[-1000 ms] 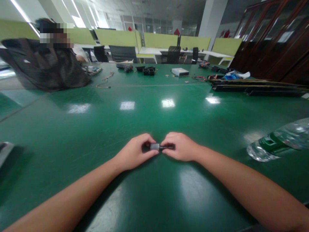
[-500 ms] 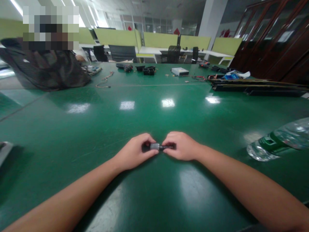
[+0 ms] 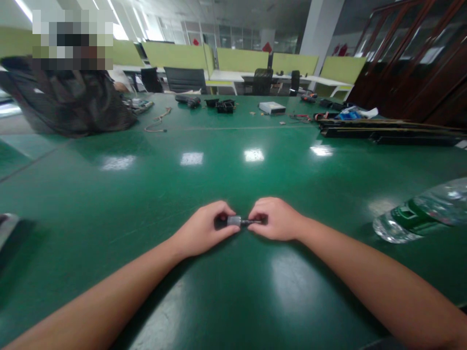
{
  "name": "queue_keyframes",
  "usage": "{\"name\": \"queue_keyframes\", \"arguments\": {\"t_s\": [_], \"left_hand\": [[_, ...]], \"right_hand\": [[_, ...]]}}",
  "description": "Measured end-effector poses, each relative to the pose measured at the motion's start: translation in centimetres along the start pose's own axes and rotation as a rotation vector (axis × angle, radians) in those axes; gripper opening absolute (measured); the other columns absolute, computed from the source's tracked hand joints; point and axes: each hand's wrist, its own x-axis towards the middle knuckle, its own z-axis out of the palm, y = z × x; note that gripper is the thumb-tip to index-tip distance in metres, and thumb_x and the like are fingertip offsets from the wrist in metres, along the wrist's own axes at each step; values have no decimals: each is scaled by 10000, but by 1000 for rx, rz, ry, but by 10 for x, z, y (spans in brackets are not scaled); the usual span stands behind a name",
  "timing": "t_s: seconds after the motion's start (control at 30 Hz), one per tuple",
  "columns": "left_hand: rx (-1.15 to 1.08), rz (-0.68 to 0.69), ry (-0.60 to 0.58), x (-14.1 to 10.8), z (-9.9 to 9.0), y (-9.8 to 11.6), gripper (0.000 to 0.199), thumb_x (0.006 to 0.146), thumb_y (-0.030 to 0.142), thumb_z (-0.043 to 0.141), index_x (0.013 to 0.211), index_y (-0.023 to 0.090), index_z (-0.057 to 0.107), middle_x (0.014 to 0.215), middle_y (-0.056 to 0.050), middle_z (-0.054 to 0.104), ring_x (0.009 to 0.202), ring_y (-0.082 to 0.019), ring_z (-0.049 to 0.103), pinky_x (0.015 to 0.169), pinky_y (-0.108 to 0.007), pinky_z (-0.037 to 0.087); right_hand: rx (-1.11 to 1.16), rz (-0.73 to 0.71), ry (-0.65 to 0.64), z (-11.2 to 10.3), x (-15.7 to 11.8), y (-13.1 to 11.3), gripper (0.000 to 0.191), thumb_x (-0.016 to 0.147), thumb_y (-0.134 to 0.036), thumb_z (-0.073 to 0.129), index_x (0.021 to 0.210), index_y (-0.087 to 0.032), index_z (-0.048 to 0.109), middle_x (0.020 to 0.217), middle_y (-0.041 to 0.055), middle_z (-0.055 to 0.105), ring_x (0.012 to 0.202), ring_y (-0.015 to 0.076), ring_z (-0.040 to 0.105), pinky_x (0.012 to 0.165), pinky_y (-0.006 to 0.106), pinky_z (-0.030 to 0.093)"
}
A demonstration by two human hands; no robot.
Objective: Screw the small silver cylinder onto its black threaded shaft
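Note:
Low over the green table [image 3: 233, 291], my left hand [image 3: 200, 231] pinches a small silver-and-black cylinder [image 3: 234, 221] between thumb and fingers. It looks like a little motor, though its far left end is partly hidden in the palm's shadow. From its right end a thin dark shaft [image 3: 244, 222] runs toward my right hand [image 3: 279, 218]. The fingertips of that hand close round the shaft, and its outer end lies inside the curled fingers. The cylinder and shaft lie level, in line between the two hands.
On the right a clear plastic bottle [image 3: 412, 214] with a green label lies on its side. A dark bag [image 3: 80, 102] stands at the far left. Black strips [image 3: 383, 133], a silver box-shaped drive [image 3: 272, 107] and black parts [image 3: 225, 106] lie along the back. A grey object's corner [image 3: 9, 226] enters at left.
My right hand's fingertips have shifted slightly right along the shaft, away from the cylinder. The left hand and the cylinder stay in place.

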Motion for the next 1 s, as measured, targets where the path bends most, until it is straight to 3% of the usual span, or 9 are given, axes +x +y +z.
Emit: {"name": "queue_keyframes", "arguments": {"t_s": [0.53, 0.77, 1.0], "left_hand": [[7, -5, -17, 0, 0, -3, 234, 881, 420, 683, 949, 199, 649, 894, -26, 681, 816, -198, 639, 741, -304, 491], [-7, -6, -14, -1, 1, -3, 238, 883, 421, 686, 953, 196, 648, 893, -22, 681, 817, -196, 642, 747, -303, 490], [-1, -13, -10, -1, 1, -3, 230, 877, 406, 693, 954, 194, 651, 887, -16, 677, 810, -192, 637, 744, -305, 483]], "right_hand": [[-22, 3, -12, -6, -3, 9, 42, 737, -203, 699, 772, -180, 697, 717, 11, 672, 688, 143, 592, 702, 264, 440], [-57, 68, -44, -18, -5, 18, 43, 661, -191, 684, 694, -179, 658, 667, -11, 628, 609, 120, 543, 608, 238, 397], [-45, 56, -61, -15, -5, 16, 45, 672, -193, 695, 700, -175, 664, 674, -11, 639, 624, 124, 559, 637, 243, 413]]}}
